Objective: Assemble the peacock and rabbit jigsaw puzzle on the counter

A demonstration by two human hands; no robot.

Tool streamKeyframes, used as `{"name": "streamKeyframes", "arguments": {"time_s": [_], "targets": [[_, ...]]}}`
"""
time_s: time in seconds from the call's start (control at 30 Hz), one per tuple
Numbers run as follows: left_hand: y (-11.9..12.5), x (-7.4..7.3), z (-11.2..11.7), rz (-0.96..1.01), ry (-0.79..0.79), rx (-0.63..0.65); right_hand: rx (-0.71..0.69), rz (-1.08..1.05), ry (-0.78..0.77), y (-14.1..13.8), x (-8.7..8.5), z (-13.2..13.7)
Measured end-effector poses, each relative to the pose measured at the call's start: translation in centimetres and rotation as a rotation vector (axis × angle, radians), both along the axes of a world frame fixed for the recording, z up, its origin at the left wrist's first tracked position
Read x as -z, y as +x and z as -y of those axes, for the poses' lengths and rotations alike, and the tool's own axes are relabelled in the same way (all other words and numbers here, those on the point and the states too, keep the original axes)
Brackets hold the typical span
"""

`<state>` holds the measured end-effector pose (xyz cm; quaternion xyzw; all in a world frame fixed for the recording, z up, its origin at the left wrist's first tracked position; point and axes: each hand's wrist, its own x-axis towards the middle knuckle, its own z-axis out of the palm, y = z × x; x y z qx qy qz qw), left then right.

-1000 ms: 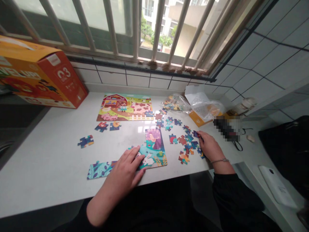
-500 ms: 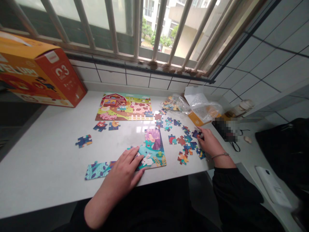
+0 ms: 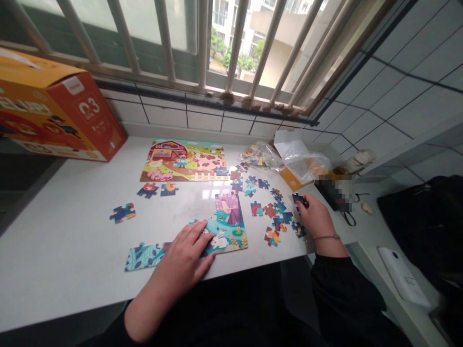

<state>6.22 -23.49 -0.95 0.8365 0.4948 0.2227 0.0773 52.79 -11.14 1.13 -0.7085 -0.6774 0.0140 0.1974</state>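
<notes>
Daylight from the barred window (image 3: 202, 48) leaves glare on the white surface (image 3: 72, 241), and dimmer outer edges look stretched.

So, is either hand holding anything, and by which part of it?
The right grip pinches a dark jigsaw piece by its right side. The left grip holds nothing; it rests flat on the part-built jigsaw.

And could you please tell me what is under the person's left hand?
The left hand lies over a partly built puzzle, which shows to its right; a leaf-patterned strip shows to its left. Whether the two join beneath is covered and cannot be seen.
</notes>
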Motion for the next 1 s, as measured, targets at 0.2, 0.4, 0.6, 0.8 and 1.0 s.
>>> {"name": "streamKeyframes", "arguments": {"time_s": [0.2,0.4,0.6,0.8,1.0], "targets": [[-0.4,0.1,0.1,0.025,0.052,0.029,0.003,-0.657,-0.080,-3.3,-2.8,2.9],[-0.3,-0.7,0.9,0.135,0.222,0.105,-0.375,-0.975,-0.540,-14.3,-4.8,8.8],[-0.1,-0.7,1.1,0.223,0.288,0.247,-0.573,-0.857,-0.602,-22.4,-3.8,11.3],[-0.4,-1.0,0.7,0.270,0.181,0.214,-0.531,-0.841,-0.574,-21.9,-3.6,10.5],[0.0,-1.3,0.3,0.221,0.190,0.181,-0.370,-0.919,-0.528,-20.0,-1.7,9.2]]}}
